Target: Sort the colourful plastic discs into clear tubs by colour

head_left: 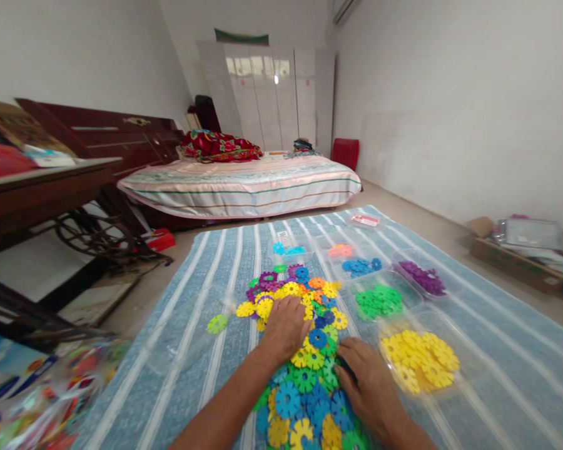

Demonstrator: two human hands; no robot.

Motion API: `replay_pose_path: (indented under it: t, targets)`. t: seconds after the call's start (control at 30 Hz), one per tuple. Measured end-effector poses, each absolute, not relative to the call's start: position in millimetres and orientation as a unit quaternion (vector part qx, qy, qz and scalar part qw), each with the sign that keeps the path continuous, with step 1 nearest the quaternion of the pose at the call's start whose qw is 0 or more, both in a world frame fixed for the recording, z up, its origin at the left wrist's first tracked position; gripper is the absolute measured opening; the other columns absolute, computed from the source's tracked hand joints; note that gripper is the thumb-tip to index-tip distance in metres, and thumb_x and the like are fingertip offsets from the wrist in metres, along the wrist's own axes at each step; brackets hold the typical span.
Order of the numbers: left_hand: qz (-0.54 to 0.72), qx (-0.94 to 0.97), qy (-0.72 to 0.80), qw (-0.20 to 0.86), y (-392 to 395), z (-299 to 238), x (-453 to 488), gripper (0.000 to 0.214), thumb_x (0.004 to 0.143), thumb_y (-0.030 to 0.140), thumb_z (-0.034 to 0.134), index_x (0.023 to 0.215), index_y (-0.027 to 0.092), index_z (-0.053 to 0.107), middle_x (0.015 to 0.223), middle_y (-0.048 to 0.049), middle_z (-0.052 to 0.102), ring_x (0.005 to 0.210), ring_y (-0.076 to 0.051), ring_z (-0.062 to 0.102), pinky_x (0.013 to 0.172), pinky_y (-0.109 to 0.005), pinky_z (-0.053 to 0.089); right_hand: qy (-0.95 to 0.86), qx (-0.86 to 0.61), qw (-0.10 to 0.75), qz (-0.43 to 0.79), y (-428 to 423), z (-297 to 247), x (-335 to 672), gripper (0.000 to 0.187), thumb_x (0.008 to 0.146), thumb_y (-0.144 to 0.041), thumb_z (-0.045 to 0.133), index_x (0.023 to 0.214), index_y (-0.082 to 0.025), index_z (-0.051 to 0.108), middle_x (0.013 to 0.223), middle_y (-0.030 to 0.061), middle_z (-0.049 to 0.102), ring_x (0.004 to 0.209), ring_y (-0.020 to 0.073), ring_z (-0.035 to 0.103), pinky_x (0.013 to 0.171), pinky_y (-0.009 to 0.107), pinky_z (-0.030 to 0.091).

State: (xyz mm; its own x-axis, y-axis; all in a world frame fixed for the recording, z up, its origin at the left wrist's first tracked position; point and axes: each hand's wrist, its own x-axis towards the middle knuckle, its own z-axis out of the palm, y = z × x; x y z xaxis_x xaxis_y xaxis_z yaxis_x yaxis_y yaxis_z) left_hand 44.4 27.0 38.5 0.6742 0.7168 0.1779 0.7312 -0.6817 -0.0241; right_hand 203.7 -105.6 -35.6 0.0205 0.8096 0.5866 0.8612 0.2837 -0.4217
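A long heap of plastic snowflake discs in yellow, blue, green, purple and orange lies on the striped cloth. My left hand reaches into the heap's far part, fingers bent down among yellow discs; its fingertips are partly hidden, so what they grip cannot be made out. At the heap's right edge rests my right hand, its thumb and fingers apart around a dark gap, touching the green and blue discs. Right of it stands a clear tub of yellow discs.
Other clear tubs hold green discs, purple discs, blue discs and orange discs. A clear lid or bag lies left, near a lone lime disc. Beyond are a bed and a cardboard box.
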Motion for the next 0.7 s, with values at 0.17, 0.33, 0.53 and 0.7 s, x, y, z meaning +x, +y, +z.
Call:
replay_pose_path:
  t: [0.17,0.33,0.53,0.7]
  targets:
    - [-0.130,-0.921,-0.364,0.046,21.6,30.2,41.0,0.018,0.090,0.019,0.043,0.084,0.016,0.060,0.098,-0.0085,0.064,0.098,-0.022,0.057,0.088,-0.042,0.046,-0.696,-0.594,0.402,-0.043,-106.0,-32.8,202.8,0.021,0.087,-0.022,0.050,0.105,-0.020,0.061,0.107,0.0087,0.066,0.101,0.0223,0.061,0.086,0.041,0.052]
    - [-0.208,-0.916,-0.342,0.024,10.6,27.7,34.3,0.023,0.090,0.016,0.040,0.081,0.018,0.060,0.101,-0.0083,0.065,0.101,-0.021,0.058,0.091,-0.042,0.047,-0.677,-0.601,0.421,-0.055,-106.8,-31.3,200.7,0.021,0.088,-0.023,0.050,0.106,-0.020,0.060,0.106,0.0090,0.067,0.100,0.0224,0.062,0.086,0.041,0.053]
    - [-0.269,-0.914,-0.300,-0.052,-28.2,41.3,35.4,0.023,0.092,0.018,0.037,0.090,0.018,0.060,0.108,-0.0075,0.065,0.108,-0.018,0.057,0.098,-0.038,0.046,-0.664,-0.589,0.457,-0.066,-108.9,-26.8,195.2,0.033,0.088,-0.024,0.047,0.120,-0.019,0.055,0.113,0.0120,0.065,0.107,0.0248,0.061,0.088,0.044,0.053]
    - [-0.257,-0.911,-0.285,-0.151,-55.4,50.9,39.8,0.026,0.093,0.021,0.036,0.084,0.020,0.061,0.108,-0.0058,0.066,0.110,-0.015,0.057,0.100,-0.032,0.046,-0.679,-0.546,0.491,-0.022,-112.0,-13.7,185.0,0.024,0.089,-0.019,0.044,0.108,-0.020,0.059,0.097,0.0089,0.069,0.093,0.0200,0.066,0.080,0.035,0.056]
